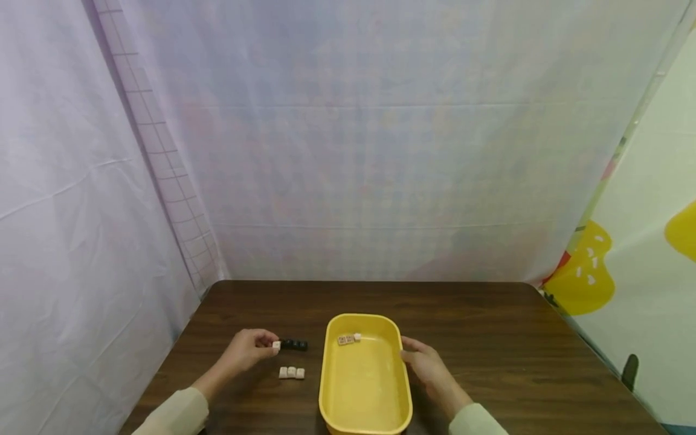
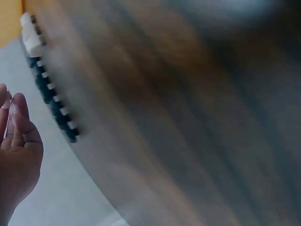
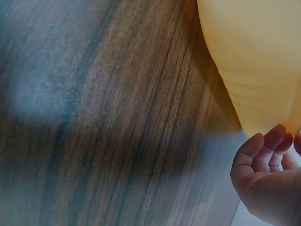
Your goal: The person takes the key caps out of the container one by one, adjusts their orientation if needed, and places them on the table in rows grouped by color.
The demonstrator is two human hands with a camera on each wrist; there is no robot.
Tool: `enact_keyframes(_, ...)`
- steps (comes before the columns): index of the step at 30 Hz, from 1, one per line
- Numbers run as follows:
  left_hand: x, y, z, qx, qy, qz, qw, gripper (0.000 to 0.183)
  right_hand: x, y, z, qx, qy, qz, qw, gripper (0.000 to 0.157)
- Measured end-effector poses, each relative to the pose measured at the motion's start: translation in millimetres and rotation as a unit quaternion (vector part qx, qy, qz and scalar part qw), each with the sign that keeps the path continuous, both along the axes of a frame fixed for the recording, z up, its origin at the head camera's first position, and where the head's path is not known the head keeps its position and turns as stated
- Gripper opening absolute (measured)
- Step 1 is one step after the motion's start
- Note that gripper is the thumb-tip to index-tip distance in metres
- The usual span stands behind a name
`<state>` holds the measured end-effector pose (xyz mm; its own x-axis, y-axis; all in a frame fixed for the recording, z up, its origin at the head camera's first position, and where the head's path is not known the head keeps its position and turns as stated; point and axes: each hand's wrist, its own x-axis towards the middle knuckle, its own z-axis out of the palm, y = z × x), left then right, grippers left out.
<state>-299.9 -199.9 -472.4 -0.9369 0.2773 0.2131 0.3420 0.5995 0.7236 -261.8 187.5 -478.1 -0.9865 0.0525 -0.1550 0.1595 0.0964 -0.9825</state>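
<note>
My left hand [image 1: 251,348] pinches a small white block [image 1: 277,345] between thumb and fingertips, at the left end of a row of small black blocks [image 1: 296,344]. Whether the white block touches that row I cannot tell. Closer to me lie three small white blocks [image 1: 292,373], side by side. In the left wrist view the black row [image 2: 51,99] shows beyond the fingertips. My right hand [image 1: 429,365] grips the right side of a yellow plastic bin [image 1: 409,402], thumb by the rim and fingers against the outer wall. Several white blocks [image 1: 346,339] lie inside its far end.
Everything stands on a dark wood-grain table [image 1: 489,326] with rounded far corners. Pale curtains [image 1: 375,163] hang behind it and to the left. On the right hangs a white cloth [image 1: 641,290] with yellow shapes.
</note>
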Motion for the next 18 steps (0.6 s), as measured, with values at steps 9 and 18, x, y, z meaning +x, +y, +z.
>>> enact_keyframes(9, 6.0, -12.4, -16.4, -0.007, -0.037, -0.048, 0.9981, 0.016, -1.5, -0.3, 0.0, -0.004, -0.002, -0.001, 1.000, 0.045)
enact_keyframes(18, 10.2, -12.3, -23.3, -0.014, -0.055, -0.049, 0.9972, 0.014, -3.0, -0.9, -0.9, 0.004, -0.001, -0.005, 1.000, 0.046)
